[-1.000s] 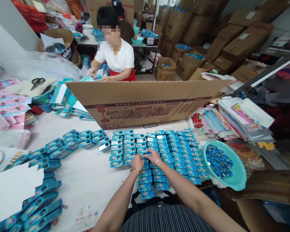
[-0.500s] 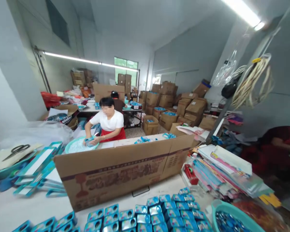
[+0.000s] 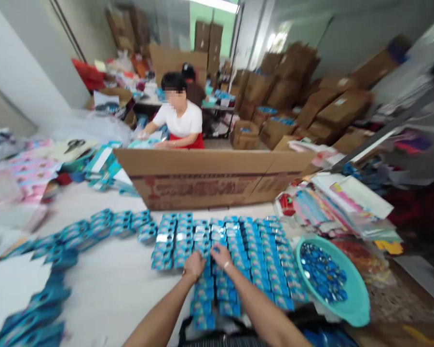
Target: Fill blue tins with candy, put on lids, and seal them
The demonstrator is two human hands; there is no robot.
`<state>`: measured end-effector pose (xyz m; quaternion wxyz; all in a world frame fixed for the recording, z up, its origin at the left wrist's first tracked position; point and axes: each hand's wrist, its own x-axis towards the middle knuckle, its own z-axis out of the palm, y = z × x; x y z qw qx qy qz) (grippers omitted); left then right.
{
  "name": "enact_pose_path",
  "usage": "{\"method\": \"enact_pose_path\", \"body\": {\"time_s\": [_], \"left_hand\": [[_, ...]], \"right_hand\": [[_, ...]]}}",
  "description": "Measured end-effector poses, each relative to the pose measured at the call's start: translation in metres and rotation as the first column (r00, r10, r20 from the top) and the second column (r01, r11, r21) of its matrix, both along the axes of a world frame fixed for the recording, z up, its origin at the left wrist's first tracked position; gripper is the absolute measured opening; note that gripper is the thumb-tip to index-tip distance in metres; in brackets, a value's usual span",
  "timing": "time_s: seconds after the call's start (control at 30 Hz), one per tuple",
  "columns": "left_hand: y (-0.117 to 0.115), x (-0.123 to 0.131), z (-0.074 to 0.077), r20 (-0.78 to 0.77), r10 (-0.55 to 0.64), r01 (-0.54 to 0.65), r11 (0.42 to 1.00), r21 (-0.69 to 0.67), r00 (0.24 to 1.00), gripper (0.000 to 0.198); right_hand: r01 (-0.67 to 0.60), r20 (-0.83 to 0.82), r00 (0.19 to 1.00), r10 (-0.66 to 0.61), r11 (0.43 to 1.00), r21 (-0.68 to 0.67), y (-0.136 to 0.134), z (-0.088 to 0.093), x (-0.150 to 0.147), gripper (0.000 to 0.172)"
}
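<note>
Rows of small blue boxes with round openings cover the middle of the white table. My left hand is over these rows, fingers curled in and partly hidden. Close beside it on the right, my right hand has bent fingers pointing at the same column of boxes. Both hands touch or hover just over the boxes; blur hides what lies between the fingertips. To the right, a turquoise basin holds many shiny blue pieces.
A long cardboard panel stands across the table behind the boxes. More blue boxes curve along the left. Paper stacks and a red tape dispenser are at right. A co-worker sits beyond the panel.
The view has tipped down, bringing more of the table and the box rows into sight. Both my hands, not visible before, now reach in over the boxes.
</note>
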<state>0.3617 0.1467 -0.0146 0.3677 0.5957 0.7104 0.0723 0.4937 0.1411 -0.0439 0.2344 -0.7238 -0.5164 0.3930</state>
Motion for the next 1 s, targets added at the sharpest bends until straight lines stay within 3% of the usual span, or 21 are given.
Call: {"method": "enact_pose_path", "body": {"time_s": [0.1,0.23,0.43,0.53,0.63,0.73,1.0], "left_hand": [[-0.037,-0.019,-0.013,0.03,0.042,-0.039,0.995,-0.094,0.999,0.015],[-0.05,-0.033,-0.011,0.054,0.121,-0.118,0.991,-0.056,0.991,0.019],[-0.028,-0.037,-0.008,0.051,0.15,-0.15,0.989,0.005,0.987,0.026],[-0.011,-0.022,-0.008,0.011,0.143,-0.143,0.989,0.029,0.99,0.034],[0.002,-0.002,-0.008,-0.057,0.151,-0.147,0.987,0.064,0.987,0.056],[0.006,0.012,-0.01,-0.124,0.163,-0.156,0.986,0.064,0.979,0.069],[0.009,0.013,-0.015,-0.18,0.142,-0.144,0.99,0.002,0.973,0.073]], "right_hand": [[-0.039,0.056,0.998,0.042,0.998,-0.055,0.005,-0.016,-0.009,0.017],[-0.062,0.129,0.989,0.07,0.996,-0.061,0.007,-0.018,-0.017,0.019],[-0.048,0.197,0.978,0.067,0.994,-0.1,0.009,-0.009,-0.009,0.029],[-0.057,0.235,0.967,0.095,0.985,-0.162,0.02,-0.005,-0.001,0.029],[-0.084,0.289,0.946,0.148,0.971,-0.224,0.036,-0.001,-0.001,0.027],[-0.119,0.343,0.914,0.218,0.95,-0.29,0.053,0.003,-0.008,0.032],[-0.174,0.396,0.853,0.339,0.902,-0.396,0.083,-0.001,-0.019,0.034]]}}
